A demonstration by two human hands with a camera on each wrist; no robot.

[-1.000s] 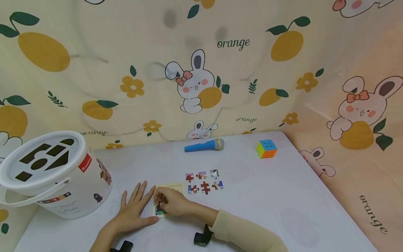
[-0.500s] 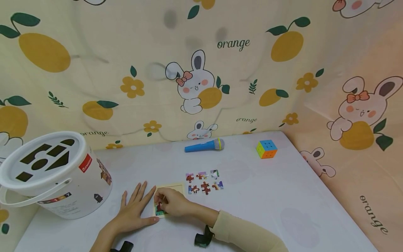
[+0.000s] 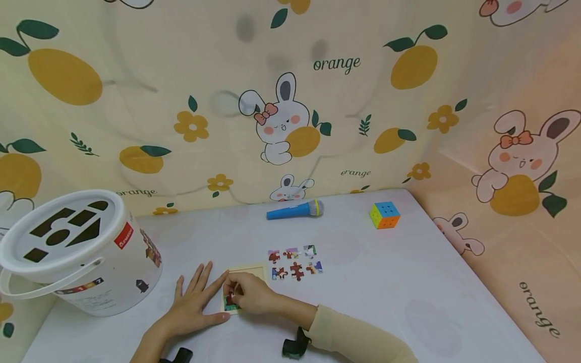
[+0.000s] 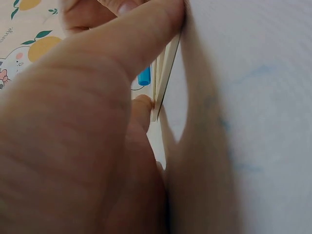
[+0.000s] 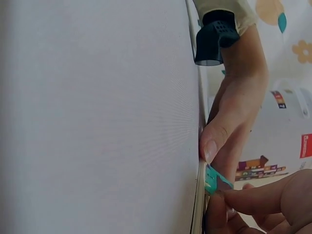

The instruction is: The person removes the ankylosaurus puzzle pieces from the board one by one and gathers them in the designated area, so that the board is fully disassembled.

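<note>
A small wooden puzzle frame (image 3: 247, 268) lies on the table, with green and dark red puzzle pieces showing in its lower left part. My right hand (image 3: 251, 293) is over the frame, thumb and fingers pinching a puzzle piece (image 5: 214, 179). In the right wrist view that piece is teal and tilted up from the frame. My left hand (image 3: 192, 305) lies spread on the table, its index fingertip at the frame's upper left corner and its thumb by the lower left corner. Loose puzzle pieces (image 3: 296, 271) lie in two rows right of the frame.
A large white bucket (image 3: 136, 252) with a shape-hole lid stands at the left. Toward the back lie a blue toy microphone (image 3: 290, 210) and a colourful puzzle cube (image 3: 384, 216). Printed cloth (image 3: 204, 65) hangs behind the table.
My left index finger has shifted slightly right onto the frame's upper left corner. My right hand stays at nearly the same spot, still pinching at the left part of the frame.
</note>
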